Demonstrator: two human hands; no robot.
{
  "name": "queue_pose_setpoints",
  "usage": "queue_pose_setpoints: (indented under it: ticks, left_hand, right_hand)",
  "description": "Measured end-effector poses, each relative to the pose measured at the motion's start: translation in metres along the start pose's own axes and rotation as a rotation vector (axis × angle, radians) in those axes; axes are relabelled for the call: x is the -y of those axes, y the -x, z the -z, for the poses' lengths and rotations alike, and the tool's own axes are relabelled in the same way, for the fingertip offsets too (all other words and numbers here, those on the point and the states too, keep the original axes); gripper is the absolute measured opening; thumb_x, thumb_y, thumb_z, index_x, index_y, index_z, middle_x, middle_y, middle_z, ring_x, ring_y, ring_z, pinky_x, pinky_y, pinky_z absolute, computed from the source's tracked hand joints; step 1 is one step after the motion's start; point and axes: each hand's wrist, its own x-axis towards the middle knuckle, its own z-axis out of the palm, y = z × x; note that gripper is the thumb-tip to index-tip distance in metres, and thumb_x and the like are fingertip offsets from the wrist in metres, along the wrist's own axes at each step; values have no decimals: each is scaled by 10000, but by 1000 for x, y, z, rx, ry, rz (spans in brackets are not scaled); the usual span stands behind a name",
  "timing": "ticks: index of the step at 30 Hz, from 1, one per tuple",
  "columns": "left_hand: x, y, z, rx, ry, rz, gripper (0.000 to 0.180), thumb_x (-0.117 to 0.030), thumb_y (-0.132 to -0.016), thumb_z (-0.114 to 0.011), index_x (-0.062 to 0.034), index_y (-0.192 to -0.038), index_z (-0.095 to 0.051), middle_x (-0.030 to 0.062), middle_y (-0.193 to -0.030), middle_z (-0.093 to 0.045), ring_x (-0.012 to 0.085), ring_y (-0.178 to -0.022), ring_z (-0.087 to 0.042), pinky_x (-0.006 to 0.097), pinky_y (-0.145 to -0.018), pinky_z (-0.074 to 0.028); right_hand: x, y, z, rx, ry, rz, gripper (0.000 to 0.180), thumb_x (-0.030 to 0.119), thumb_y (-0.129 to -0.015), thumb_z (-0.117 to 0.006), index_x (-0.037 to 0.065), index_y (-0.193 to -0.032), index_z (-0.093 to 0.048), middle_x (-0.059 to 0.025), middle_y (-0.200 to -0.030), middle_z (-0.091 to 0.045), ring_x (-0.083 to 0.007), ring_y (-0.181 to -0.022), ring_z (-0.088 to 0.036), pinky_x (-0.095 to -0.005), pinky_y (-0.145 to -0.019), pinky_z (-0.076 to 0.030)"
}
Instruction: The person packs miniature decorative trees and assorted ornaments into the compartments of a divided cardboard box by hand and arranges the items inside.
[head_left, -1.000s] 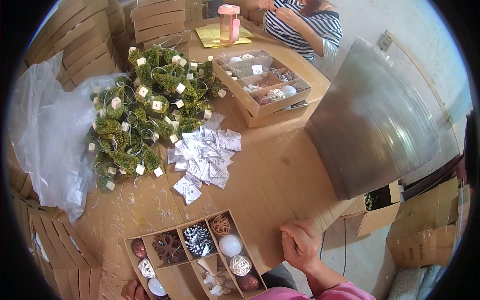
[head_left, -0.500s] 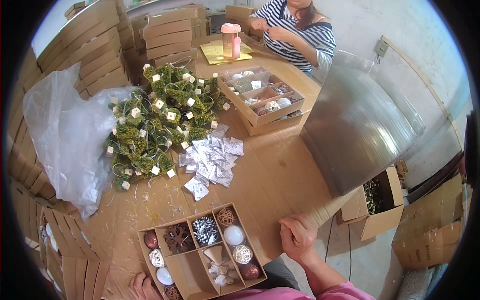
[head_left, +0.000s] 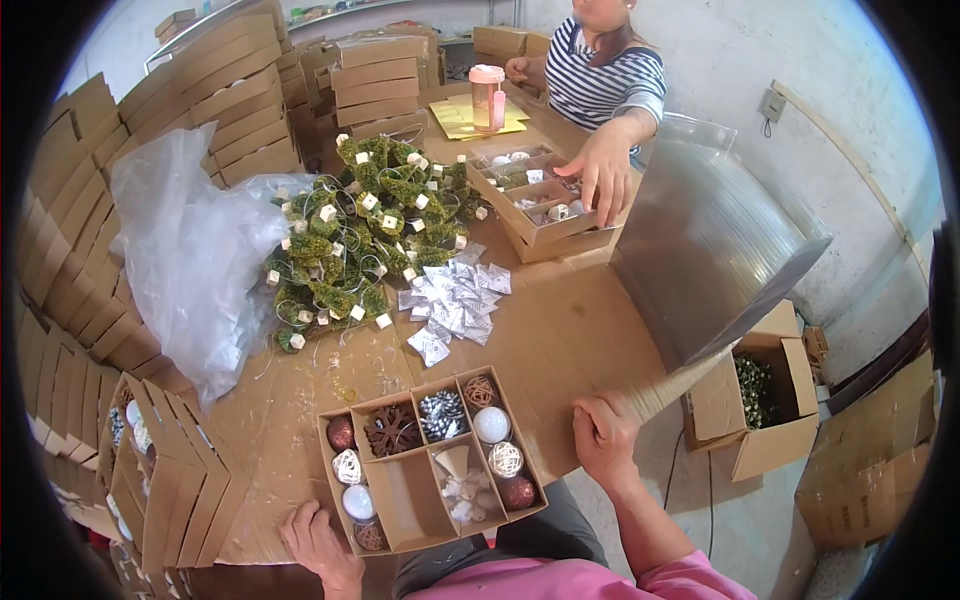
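My left hand point(head_left: 318, 541) lies on the tabletop at the near left corner of an open cardboard box point(head_left: 440, 540), fingers laid flat and apart. My right hand point(head_left: 607, 437) is closed in a fist on the table's right edge, with nothing visible in it. The divided box holds dark red balls point(head_left: 517, 492), white balls point(head_left: 491, 425), woven balls point(head_left: 507, 460), a brown snowflake ornament point(head_left: 392, 429), a frosted pinecone point(head_left: 442, 415) and small whitish ornaments point(head_left: 467, 495). Its near middle compartment point(head_left: 408, 500) shows bare cardboard.
Beyond the box lie white packets point(head_left: 455, 300), green trees with wooden cubes point(head_left: 370, 230) and plastic film point(head_left: 190, 250). A co-worker's hand point(head_left: 600, 170) is over stacked ornament boxes point(head_left: 545, 225). Clear plastic sheets point(head_left: 715, 240) stand right; carton stacks point(head_left: 170, 490) rise left.
The co-worker's arm has reached out over the far ornament boxes. The whole view has shifted, showing more of my left hand. My right hand stays in a fist at the table edge.
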Motion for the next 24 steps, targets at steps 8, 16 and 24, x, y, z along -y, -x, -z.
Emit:
queue_pose_setpoints:
  ticks: [8,16,24]
  left_hand:
    - [-3,-5,-1,10,5,-10,193,-97,-732,-493,19,-882,-532,151,-965,-538,352,-875,-482,446,-763,-399]
    - [-5,-10,-4,-4,27,-22,172,-73,-736,-490,20,-876,-528,164,-950,-537,355,-860,-489,436,-749,-409]
    - [-8,-13,-4,7,26,-13,152,-48,-744,-482,22,-870,-531,152,-954,-543,348,-874,-491,436,-765,-410]
  right_hand:
    - [-2,-1,-2,-1,16,2,88,-36,-681,-599,25,-745,-598,-128,-705,-579,-294,-644,-566,-359,-553,-447]
    - [-5,-1,-4,2,40,-4,67,-24,-695,-597,17,-749,-601,-141,-733,-585,-304,-669,-572,-366,-572,-452]
    - [-8,-3,-6,-11,18,13,73,-31,-696,-592,16,-751,-601,-140,-733,-582,-304,-677,-572,-366,-584,-455]
